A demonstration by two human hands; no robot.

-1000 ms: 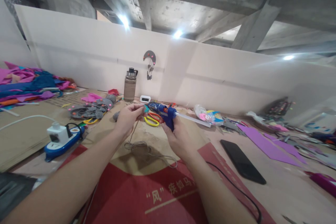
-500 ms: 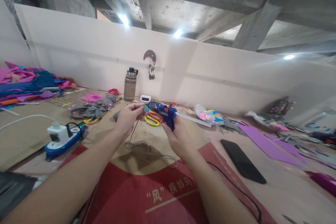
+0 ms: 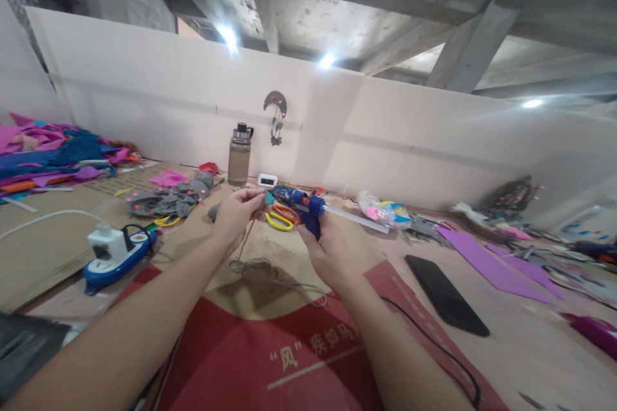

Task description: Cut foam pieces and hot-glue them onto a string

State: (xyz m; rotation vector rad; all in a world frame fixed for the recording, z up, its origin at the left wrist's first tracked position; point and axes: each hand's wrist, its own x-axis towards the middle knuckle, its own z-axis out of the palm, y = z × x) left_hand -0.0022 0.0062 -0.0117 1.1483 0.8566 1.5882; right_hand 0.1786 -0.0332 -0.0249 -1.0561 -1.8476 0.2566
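My right hand (image 3: 325, 253) is wrapped round a blue glue gun (image 3: 308, 209), its nozzle pointing left and a long translucent glue stick (image 3: 357, 219) jutting from its back. Between the fingertips of my left hand (image 3: 236, 215) is a small teal piece (image 3: 268, 198), close to the nozzle; whether they touch I cannot tell. A thin grey-brown cord (image 3: 245, 241) hangs down from my left fingers. Its loose coils (image 3: 263, 268) lie on the board below. Behind the hands lie scissors with yellow handles (image 3: 278, 221) and another red-orange handle (image 3: 289, 213).
On the left are a blue power strip (image 3: 120, 263) with a white plug, grey felt pieces (image 3: 168, 200) and a heap of coloured cloth (image 3: 62, 148). A bottle (image 3: 239, 157) stands at the back. A black phone (image 3: 446, 294) and purple sheets (image 3: 486, 263) lie on the right.
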